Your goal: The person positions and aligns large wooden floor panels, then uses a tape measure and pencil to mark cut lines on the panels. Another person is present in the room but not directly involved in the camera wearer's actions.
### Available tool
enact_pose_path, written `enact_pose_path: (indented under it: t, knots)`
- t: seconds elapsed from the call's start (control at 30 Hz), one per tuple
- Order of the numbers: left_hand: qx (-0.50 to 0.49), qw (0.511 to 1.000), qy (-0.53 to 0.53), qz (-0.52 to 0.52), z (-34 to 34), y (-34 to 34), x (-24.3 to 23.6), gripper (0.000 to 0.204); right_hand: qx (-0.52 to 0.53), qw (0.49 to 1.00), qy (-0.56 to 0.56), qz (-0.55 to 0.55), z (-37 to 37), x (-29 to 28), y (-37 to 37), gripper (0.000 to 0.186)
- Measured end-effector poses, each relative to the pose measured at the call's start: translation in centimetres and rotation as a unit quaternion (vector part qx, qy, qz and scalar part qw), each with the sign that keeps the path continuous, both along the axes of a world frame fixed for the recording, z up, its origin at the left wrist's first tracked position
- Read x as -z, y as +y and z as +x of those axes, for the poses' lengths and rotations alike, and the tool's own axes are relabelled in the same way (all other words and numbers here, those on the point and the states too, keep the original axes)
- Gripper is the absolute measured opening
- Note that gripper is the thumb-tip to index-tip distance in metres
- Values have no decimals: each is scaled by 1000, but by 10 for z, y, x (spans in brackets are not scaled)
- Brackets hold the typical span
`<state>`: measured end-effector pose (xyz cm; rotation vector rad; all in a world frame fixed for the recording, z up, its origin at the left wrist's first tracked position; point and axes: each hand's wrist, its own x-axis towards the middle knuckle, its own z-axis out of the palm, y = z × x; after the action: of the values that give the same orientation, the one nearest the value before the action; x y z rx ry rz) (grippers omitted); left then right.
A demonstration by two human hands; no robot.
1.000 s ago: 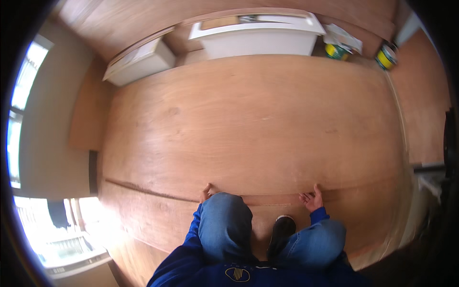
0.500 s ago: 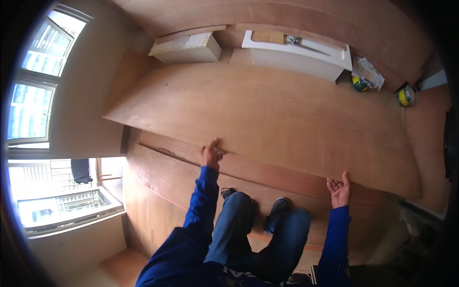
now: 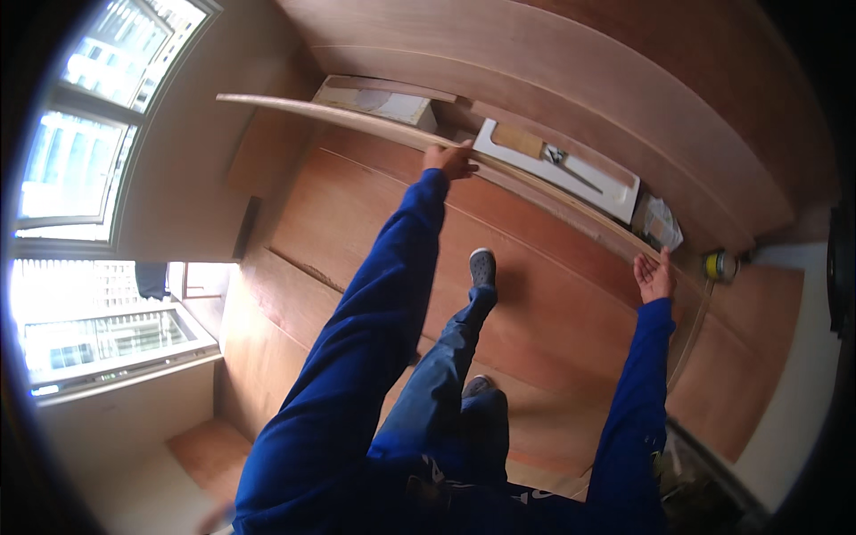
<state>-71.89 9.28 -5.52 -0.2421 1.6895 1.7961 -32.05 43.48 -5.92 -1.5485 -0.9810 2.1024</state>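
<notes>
Royal-blue sweatshirt (image 3: 357, 308), long sleeves (image 3: 635, 383) creased down the left arm, reaching the wrists; hands (image 3: 450, 161) bare. Lower front goes near-navy in shadow, white print (image 3: 434, 468) across it, partly lost in folds. Blue denim jeans (image 3: 446, 366), wrinkled legs. Dark grey shoes (image 3: 482, 267), paler sole edge, small dots on the farther upper.

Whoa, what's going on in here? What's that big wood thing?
Someone in blue sleeves is holding up a big wooden board by its edge. The left hand grips it, and the right hand is at the edge, palm up. The board shows nearly edge-on, above a wooden floor. Beyond it is a long white box.
</notes>
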Motion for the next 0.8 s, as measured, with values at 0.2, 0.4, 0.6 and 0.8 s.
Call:
enact_pose_path:
  t: [0.2, 0.4, 0.6, 0.8]
  knots:
    - [-38, 998, -49, 13, -88, 112, 9, 46, 61, 993, -91, 45, -94, -26, 95, 63]
    - [-115, 969, 42, -213, -132, 187, 19, 50, 151, 978, -143, 20, -163, -21, 160, 57]
    - [-41, 968, 4, -248, -125, 165, -30, 67, 183, 968, -172, 11, -158, -22, 147, 62]
    - [-6, 977, 10, -212, -128, 143, -49, 69, 101, 980, -171, 21, -188, -48, 103, 82]
